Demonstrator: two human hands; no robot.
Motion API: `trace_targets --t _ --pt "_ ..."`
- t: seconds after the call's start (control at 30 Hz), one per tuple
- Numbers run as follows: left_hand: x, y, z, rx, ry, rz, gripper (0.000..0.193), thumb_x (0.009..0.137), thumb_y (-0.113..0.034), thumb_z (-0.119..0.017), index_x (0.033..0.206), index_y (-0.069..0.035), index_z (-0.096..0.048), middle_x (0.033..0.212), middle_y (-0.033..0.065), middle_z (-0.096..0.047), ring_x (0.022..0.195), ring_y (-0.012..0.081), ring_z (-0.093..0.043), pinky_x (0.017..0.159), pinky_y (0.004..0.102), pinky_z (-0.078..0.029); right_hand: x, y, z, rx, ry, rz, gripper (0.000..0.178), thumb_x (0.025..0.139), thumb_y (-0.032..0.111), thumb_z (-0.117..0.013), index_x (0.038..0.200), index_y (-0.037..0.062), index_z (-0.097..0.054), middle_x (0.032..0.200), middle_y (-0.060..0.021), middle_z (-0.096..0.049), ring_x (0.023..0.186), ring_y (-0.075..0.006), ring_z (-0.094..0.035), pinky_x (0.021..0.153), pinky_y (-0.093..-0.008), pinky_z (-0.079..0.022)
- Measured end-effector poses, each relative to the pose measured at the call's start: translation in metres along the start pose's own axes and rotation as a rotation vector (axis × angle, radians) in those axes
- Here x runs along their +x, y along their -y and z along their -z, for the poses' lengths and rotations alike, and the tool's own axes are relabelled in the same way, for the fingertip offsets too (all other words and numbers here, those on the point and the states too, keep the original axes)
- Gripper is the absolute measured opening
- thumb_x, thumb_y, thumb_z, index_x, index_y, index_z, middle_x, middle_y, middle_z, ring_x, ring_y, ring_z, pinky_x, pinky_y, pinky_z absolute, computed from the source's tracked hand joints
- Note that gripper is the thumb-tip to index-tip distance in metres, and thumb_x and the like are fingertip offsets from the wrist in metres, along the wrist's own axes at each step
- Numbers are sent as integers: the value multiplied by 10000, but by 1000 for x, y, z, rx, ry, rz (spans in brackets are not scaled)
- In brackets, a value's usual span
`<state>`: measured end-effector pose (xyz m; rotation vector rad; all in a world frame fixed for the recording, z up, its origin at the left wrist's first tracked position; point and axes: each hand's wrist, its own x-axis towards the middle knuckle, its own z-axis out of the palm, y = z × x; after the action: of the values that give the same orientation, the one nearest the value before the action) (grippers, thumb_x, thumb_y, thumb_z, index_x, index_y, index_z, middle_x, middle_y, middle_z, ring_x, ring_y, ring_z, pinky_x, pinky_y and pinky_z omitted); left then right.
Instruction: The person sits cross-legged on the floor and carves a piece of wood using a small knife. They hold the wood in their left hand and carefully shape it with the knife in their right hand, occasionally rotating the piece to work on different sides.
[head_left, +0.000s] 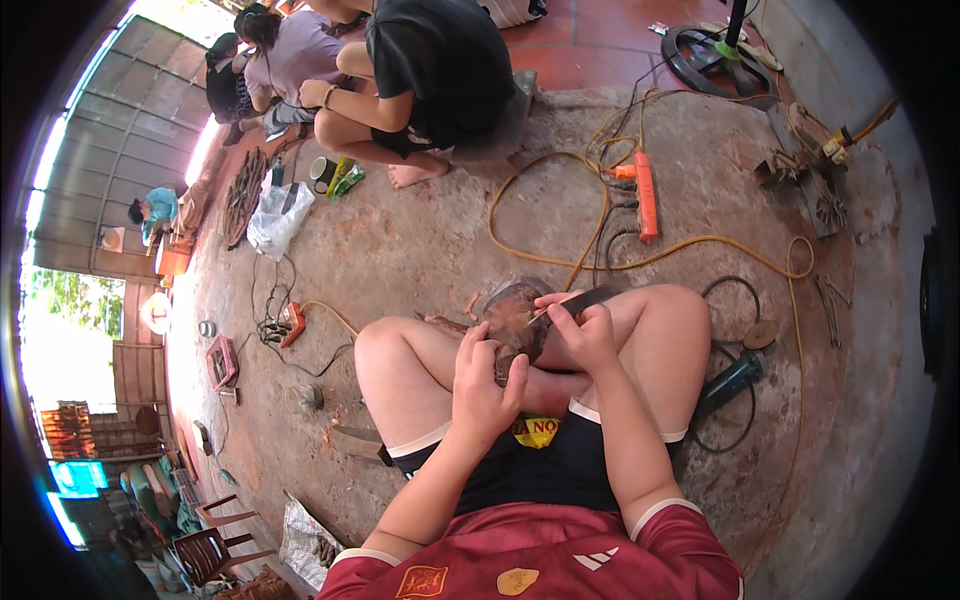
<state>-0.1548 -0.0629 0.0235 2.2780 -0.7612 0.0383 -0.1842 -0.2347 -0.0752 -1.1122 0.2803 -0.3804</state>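
My left hand (pixel 485 390) is closed around a small brown piece (pixel 508 366), perhaps wood, between my bent legs. Its shape is partly hidden by the fingers. My right hand (pixel 586 332) pinches a slim tool with a thin tip and a dark, flat upper part (pixel 597 296). The tip points left, close to the brown piece. Just beyond both hands, a rounded brown block (pixel 515 308) rests on the floor, partly covered by them. I cannot tell whether the tool's tip touches anything.
An orange power strip (pixel 646 198) and a looping yellow cord (pixel 520 178) lie ahead. A dark green cylindrical power tool (pixel 732 385) is beside my right knee. Another person (pixel 430 80) squats ahead. A white plastic bag (pixel 280 220) and a second orange socket block (pixel 293 325) lie left.
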Motion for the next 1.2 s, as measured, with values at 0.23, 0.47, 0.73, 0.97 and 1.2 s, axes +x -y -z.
trace_targets --t 0.23,0.47,0.73,0.97,1.2 --pt "-1 2 -2 -37 0 19 343 856 -170 -732 1046 74 -581 1282 333 -554 1209 500 -534 1035 505 -442 -2 -1 -7 -2 30 22 155 961 107 -667 1032 -26 -705 1086 -86 -721 955 -121 -644 847 -264 -510" --pt "-1 1 -2 22 -16 -36 305 890 -155 -691 1061 71 -577 1287 326 -565 1134 464 -595 950 453 -503 4 -15 -4 13 -79 109 136 961 103 -668 999 -25 -693 1087 -98 -715 980 -129 -648 863 -266 -505" --pt "-2 1 -1 -44 1 27 352 856 -180 -731 1052 68 -576 1272 335 -554 1205 495 -532 1036 502 -441 2 -5 -6 -97 -121 30 101 958 84 -667 994 -10 -680 1142 -102 -693 990 -118 -634 856 -248 -497" --pt "-1 0 -1 -33 -11 -11 348 846 -169 -734 1044 70 -575 1262 337 -555 1191 498 -536 1029 503 -445 2 -9 -7 -42 -77 81 125 952 106 -680 972 -17 -691 1106 -79 -702 918 -108 -640 796 -244 -500" --pt "-2 0 -1 -31 -14 -15 346 848 -165 -734 1043 70 -574 1259 337 -555 1186 498 -537 1029 505 -443 3 -8 -9 146 -37 86 147 947 125 -682 969 -18 -705 1042 -71 -717 882 -113 -645 768 -247 -503"
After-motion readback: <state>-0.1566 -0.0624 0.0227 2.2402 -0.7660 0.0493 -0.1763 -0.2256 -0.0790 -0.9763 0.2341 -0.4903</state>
